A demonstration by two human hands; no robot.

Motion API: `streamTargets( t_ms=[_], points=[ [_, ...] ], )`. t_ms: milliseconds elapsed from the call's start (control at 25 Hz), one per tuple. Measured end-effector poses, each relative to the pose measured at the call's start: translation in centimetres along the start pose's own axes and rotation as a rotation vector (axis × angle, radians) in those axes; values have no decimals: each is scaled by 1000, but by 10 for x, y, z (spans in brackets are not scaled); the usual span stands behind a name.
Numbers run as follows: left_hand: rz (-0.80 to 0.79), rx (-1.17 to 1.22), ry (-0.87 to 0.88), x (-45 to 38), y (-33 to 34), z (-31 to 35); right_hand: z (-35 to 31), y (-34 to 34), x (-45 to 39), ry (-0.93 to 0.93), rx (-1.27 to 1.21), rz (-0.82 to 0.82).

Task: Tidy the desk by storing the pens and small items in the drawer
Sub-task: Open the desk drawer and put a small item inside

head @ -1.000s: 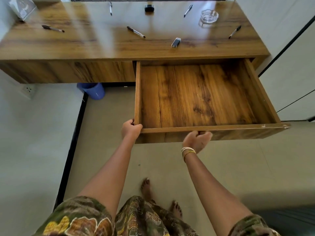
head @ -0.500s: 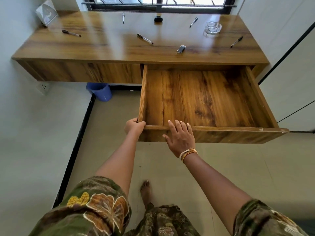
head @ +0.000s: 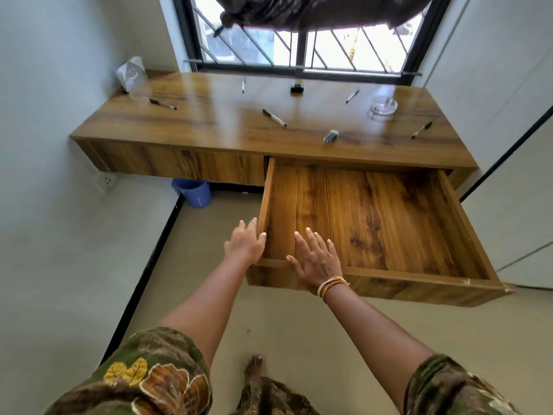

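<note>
1. Head view, hands: left hand (head: pixel 245 245) hovers at the near left corner of the drawer (head: pixel 460 232), fingers spread, grip released, holding nothing. Right hand (head: pixel 317 259) lies over the drawer's front rail, fingers splayed over the drawer floor, grip released, empty too.
2. Head view, drawer: pulled well out from under the counter (head: pixel 194 124); no contents visible inside.
3. Head view, task items: all on the counter, none stored. Five pens: one at far left (head: pixel 163 104), one near the middle (head: pixel 274 117), one by the window (head: pixel 243 84), one right of centre (head: pixel 352 96), one at far right (head: pixel 421 130). Small silver item (head: pixel 331 136) near the front edge above the drawer; small black item (head: pixel 296 88) by the window. Glass ashtray (head: pixel 382 106) at right.
4. Judgement, stage: drawer open, collecting not begun.
5. Risks:
   - Pens are round and the counter is glossy; a sweeping reach could roll one off the edge to the floor.
   - Silver item sits close to the front edge; a knock could drop it.
   - Far-right pen lies near the ashtray; a careless reach could knock the glass.
   - Leaning on the extended drawer could strain it.
</note>
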State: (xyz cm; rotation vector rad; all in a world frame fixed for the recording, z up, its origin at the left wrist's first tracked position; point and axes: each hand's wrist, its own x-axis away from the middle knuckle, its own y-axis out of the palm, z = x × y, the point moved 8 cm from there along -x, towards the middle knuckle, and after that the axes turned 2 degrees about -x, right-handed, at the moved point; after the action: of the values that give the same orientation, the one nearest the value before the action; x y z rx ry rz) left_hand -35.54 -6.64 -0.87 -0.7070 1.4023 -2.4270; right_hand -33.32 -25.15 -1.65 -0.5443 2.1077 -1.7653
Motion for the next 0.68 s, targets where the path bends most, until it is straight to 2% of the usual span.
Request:
streamTargets(
  t_ms=[120,240,480,680],
  points=[
    [53,-123,129,-32,-40,28,-5,-20,-54,7,-24,16],
    [75,-148,175,-82,-69,48,-8,-32,-113,36,-42,52],
    [24,-211,247,-210,-100,73,-3,-39,-250,163,-79,81],
    [-43,-255,349,-285,-95,103,27,-45,-322,300,-91,139]
  ],
)
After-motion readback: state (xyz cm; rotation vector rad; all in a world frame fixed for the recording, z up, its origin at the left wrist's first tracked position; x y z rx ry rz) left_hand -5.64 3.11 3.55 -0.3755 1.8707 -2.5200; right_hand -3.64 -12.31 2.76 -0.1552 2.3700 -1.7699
